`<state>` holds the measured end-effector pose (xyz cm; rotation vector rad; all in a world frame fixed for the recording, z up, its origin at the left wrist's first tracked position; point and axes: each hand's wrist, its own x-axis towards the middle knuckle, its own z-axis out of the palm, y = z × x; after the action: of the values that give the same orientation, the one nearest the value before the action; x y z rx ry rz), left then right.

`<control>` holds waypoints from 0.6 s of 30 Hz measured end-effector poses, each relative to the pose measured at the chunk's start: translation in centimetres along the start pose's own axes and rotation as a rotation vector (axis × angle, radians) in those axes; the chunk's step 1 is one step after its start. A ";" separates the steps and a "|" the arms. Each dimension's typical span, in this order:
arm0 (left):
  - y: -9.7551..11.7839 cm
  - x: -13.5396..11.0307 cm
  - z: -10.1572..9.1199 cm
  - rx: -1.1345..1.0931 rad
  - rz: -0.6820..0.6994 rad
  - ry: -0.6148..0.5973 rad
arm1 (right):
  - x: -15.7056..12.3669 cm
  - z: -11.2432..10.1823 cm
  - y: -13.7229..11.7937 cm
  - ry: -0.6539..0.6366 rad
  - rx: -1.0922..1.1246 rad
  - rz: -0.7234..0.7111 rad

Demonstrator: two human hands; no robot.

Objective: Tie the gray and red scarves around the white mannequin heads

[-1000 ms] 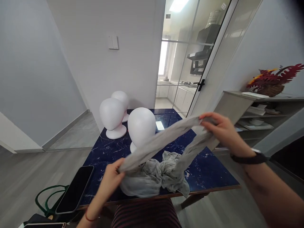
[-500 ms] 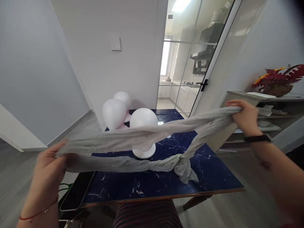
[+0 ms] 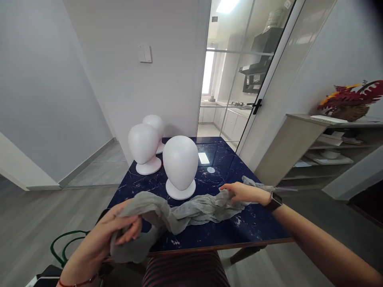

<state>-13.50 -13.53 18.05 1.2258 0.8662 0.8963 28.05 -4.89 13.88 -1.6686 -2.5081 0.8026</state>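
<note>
A thin grey scarf [image 3: 197,209] lies loosely twisted across the front of the dark table. Its left part rises in a loop round the fingers of my left hand [image 3: 119,227], which grips it, and a fold hangs over the table's front edge. Farther right, my right hand [image 3: 245,193] has its fingers curled on the scarf at the tabletop, with a loose end trailing out behind the wrist. Just beyond the scarf stands a white mannequin head [image 3: 180,161], bare and upright on its round base.
Behind and to the left are a second white mannequin head [image 3: 143,143] and a third [image 3: 155,123], partly hidden. They share the blue marbled table [image 3: 221,155]. A shelf unit [image 3: 299,135] stands at right, near a glass door [image 3: 227,79]. Green handles [image 3: 62,247] show at lower left.
The scarf, held up stretched between both hands as a knotted loop, has come down onto the table. Both hands moved inward and lower. The knot no longer shows clearly.
</note>
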 end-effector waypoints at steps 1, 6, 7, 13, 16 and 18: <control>0.0 -0.2 0.7 0.045 -0.012 -0.048 | -0.6 0.1 -2.1 -0.020 -0.016 -0.010; 0.1 0.2 5.0 0.301 -0.027 -0.234 | -3.7 2.0 -14.2 0.096 0.347 -0.460; 0.1 0.4 5.6 0.342 -0.008 -0.252 | -4.0 2.7 -16.0 0.036 0.401 -0.504; 0.1 0.9 4.0 0.645 0.048 -0.185 | -5.3 -0.2 -15.8 0.224 0.756 -0.329; -0.2 0.6 1.6 0.682 0.058 -0.152 | -6.6 -5.2 -12.3 0.811 1.082 -0.243; 0.0 0.1 0.3 0.675 0.099 -0.096 | -7.5 -8.0 -10.1 1.113 1.167 -0.213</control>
<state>-13.18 -13.61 18.07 1.8896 1.0789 0.6257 25.03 -11.13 27.07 -0.9156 -1.0274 0.7294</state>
